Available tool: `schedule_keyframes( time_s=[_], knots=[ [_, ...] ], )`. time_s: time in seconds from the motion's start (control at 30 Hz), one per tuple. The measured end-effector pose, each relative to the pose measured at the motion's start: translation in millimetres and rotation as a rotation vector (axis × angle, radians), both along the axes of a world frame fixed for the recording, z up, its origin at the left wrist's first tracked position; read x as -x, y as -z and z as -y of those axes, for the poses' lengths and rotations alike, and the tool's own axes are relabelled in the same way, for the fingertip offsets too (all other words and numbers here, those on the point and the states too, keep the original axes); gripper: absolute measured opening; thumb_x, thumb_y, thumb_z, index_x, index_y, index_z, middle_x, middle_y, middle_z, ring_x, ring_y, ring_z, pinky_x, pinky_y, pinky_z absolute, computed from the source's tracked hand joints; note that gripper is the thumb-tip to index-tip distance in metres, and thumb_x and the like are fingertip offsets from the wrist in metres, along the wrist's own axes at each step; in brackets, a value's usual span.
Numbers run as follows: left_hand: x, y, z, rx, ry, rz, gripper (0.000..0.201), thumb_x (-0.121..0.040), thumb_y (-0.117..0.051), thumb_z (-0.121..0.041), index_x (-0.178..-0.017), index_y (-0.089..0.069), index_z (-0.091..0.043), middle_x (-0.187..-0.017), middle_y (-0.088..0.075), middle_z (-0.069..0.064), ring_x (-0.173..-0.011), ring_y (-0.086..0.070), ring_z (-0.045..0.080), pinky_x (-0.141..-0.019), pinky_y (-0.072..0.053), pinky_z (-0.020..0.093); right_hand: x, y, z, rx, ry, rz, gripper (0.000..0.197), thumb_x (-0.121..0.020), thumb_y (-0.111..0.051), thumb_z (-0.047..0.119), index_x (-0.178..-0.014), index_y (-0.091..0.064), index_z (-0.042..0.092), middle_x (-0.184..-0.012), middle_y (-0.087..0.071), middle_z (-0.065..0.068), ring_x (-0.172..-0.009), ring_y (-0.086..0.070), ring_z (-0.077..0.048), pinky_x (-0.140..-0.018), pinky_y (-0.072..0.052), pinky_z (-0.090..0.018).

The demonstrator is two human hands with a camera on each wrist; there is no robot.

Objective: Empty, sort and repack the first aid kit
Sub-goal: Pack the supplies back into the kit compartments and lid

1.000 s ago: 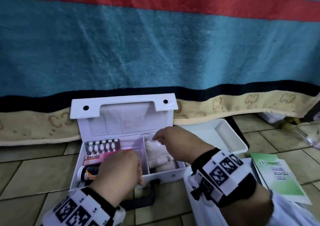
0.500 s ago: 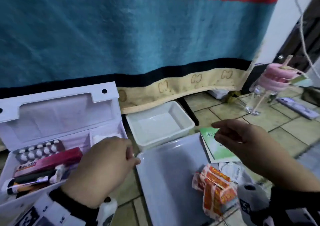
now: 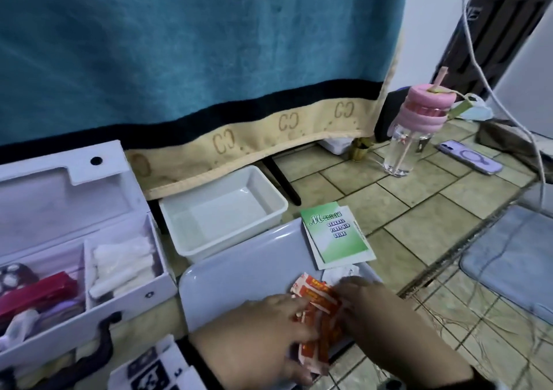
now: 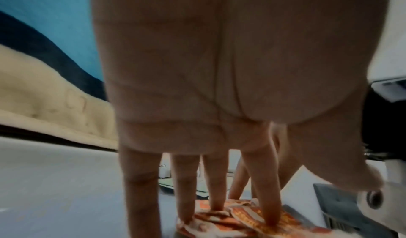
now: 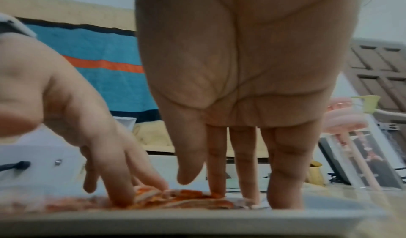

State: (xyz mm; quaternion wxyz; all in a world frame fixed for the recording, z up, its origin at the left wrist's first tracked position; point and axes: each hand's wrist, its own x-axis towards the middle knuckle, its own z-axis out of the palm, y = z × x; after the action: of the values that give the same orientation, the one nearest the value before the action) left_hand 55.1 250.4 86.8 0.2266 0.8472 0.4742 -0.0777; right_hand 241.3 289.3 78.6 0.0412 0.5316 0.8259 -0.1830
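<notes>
The white first aid kit point(image 3: 149, 295) stands open at the left, with gauze rolls point(image 3: 122, 261) in its right compartment and a red box point(image 3: 39, 294) in its left. A pile of orange-and-white packets point(image 3: 317, 303) lies on the flat grey tray point(image 3: 239, 279). My left hand point(image 3: 287, 312) has straight fingers point(image 4: 270, 207) pressing down on the packets point(image 4: 241, 215). My right hand point(image 3: 356, 291) touches the same pile from the right, with fingertips point(image 5: 216, 188) on the packets point(image 5: 175, 198). The palms hide part of the pile.
An empty white tub point(image 3: 269, 192) sits behind the tray. A green first aid guide point(image 3: 335, 234) lies right of it. Farther right stand a pink-lidded bottle point(image 3: 416, 129), a phone point(image 3: 469, 156) and a white cable point(image 3: 508, 114). A blue blanket point(image 3: 179, 45) hangs behind.
The view has swung right, away from the kit. My left hand left the kit and my right hand came down; both now touch the packets on the tray.
</notes>
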Motion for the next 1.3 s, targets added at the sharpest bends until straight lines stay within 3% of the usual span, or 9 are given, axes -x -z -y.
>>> schedule_keyframes(
  time_s=[0.1,0.23,0.33,0.5,0.63,0.87,1.1,1.17,1.3],
  knots=[
    [6,2,-1,-0.006,-0.078,-0.066,0.058,-0.086,-0.049,-0.057,-0.139,-0.031,-0.043,-0.159,0.002,-0.009,-0.146,-0.009,0.013,-0.114,-0.021,0.037,11,2,3,0.025,-0.066,-0.007,0.048,-0.090,-0.044,0.024,-0.136,-0.039,0.037,-0.147,-0.035,0.016,-0.122,-0.043,-0.021,-0.100,-0.036,-0.027],
    [25,-3,1,0.047,-0.204,-0.114,0.056,-0.089,-0.045,-0.057,-0.140,-0.026,-0.049,-0.159,0.001,-0.011,-0.145,-0.014,0.013,-0.116,-0.023,0.035,18,-8,-5,0.114,-0.190,-0.117,0.058,-0.092,-0.042,0.014,-0.139,-0.032,0.046,-0.153,-0.023,0.022,-0.132,-0.036,-0.012,-0.109,-0.028,-0.020],
    [37,-3,5,0.054,-0.323,-0.164,0.056,-0.091,-0.044,-0.053,-0.142,-0.024,-0.042,-0.159,-0.007,-0.005,-0.143,-0.020,0.015,-0.116,-0.024,0.034,12,-26,-27,0.111,-0.051,-0.194,0.043,-0.094,-0.048,0.017,-0.128,-0.050,0.043,-0.140,-0.047,0.016,-0.124,-0.049,-0.008,-0.102,-0.037,-0.021],
    [39,-1,9,-0.008,-0.474,-0.088,0.053,-0.087,-0.047,-0.058,-0.131,-0.035,-0.029,-0.144,-0.037,-0.008,-0.126,-0.043,0.010,-0.105,-0.039,0.032,-1,-37,-97,-0.182,0.275,-0.027,0.034,-0.091,-0.053,0.028,-0.121,-0.058,0.015,-0.116,-0.065,-0.008,-0.107,-0.059,-0.027,-0.086,-0.048,-0.031],
    [36,-6,7,-0.133,-0.551,-0.075,0.049,-0.091,-0.045,-0.048,-0.133,-0.034,-0.026,-0.155,-0.020,-0.004,-0.140,-0.027,0.013,-0.113,-0.028,0.032,13,-32,-120,-0.045,0.286,0.202,0.048,-0.083,-0.063,0.046,-0.108,-0.058,0.005,-0.112,-0.063,-0.011,-0.099,-0.058,-0.028,-0.070,-0.038,-0.028],
    [35,-21,12,-0.249,-0.657,0.003,0.039,-0.093,-0.042,-0.048,-0.128,-0.043,-0.030,-0.155,-0.020,-0.009,-0.139,-0.026,0.010,-0.113,-0.025,0.027,28,-20,-135,0.027,0.301,0.278,0.054,-0.069,-0.078,0.045,-0.104,-0.064,0.005,-0.090,-0.061,-0.006,-0.085,-0.057,-0.023,-0.070,-0.042,-0.026],
    [41,-28,28,-0.335,-0.811,0.084,0.026,-0.092,-0.043,-0.050,-0.109,-0.051,-0.032,-0.142,-0.038,-0.016,-0.131,-0.033,0.002,-0.104,-0.031,0.021,15,-69,-135,-0.010,0.302,0.171,0.047,-0.080,-0.070,0.039,-0.106,-0.065,0.001,-0.083,-0.061,-0.009,-0.079,-0.058,-0.023,-0.063,-0.041,-0.024],
    [46,-31,31,-0.320,-0.875,0.093,0.028,-0.091,-0.043,-0.053,-0.112,-0.049,-0.035,-0.135,-0.043,-0.018,-0.122,-0.040,0.000,-0.098,-0.033,0.019,9,-90,-124,-0.060,0.267,-0.015,0.032,-0.080,-0.071,0.033,-0.098,-0.070,0.006,-0.091,-0.067,-0.010,-0.084,-0.062,-0.025,-0.068,-0.043,-0.027],
    [55,-41,40,-0.210,-1.056,0.568,0.064,-0.071,-0.039,-0.074,-0.127,-0.035,-0.042,-0.124,-0.054,-0.023,-0.110,-0.052,-0.005,-0.095,-0.041,0.021,42,-113,-83,0.076,0.046,-0.480,0.003,-0.079,-0.073,0.024,-0.078,-0.073,0.022,-0.075,-0.073,0.008,-0.074,-0.067,-0.012,-0.073,-0.051,-0.030]
  ],
)
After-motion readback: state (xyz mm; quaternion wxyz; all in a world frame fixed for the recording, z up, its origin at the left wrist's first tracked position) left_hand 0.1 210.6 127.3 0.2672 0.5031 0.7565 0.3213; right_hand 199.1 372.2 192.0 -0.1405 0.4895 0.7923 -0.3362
